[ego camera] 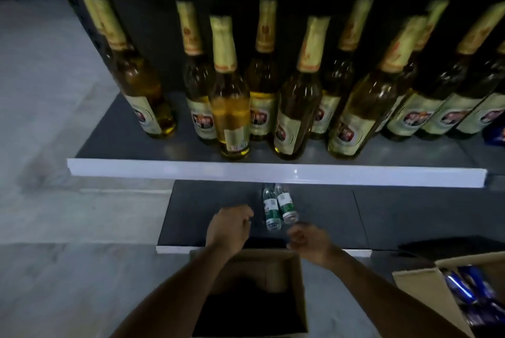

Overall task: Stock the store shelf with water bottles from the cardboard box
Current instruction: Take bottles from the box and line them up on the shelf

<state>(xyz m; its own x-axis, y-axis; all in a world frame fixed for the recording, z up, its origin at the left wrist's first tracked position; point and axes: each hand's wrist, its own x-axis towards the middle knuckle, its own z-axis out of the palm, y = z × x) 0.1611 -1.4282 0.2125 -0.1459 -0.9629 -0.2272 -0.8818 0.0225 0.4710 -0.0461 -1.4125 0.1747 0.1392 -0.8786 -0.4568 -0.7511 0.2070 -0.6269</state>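
Note:
Two small clear water bottles with green and white labels stand side by side on the dark bottom shelf (207, 217): the left bottle (271, 210) and the right bottle (285, 204). My left hand (231, 225) hovers just left of them with fingers loosely curled, holding nothing. My right hand (308, 242) is just below and right of the bottles, fingers loosely curled, also holding nothing. Below my forearms sits an open cardboard box (297, 283); its inside is dark and I cannot tell what is in it.
The upper shelf (191, 169) carries several tall glass bottles with gold foil necks (232, 108). A second cardboard box (420, 288) with blue packages stands at the lower right. Grey floor lies to the left.

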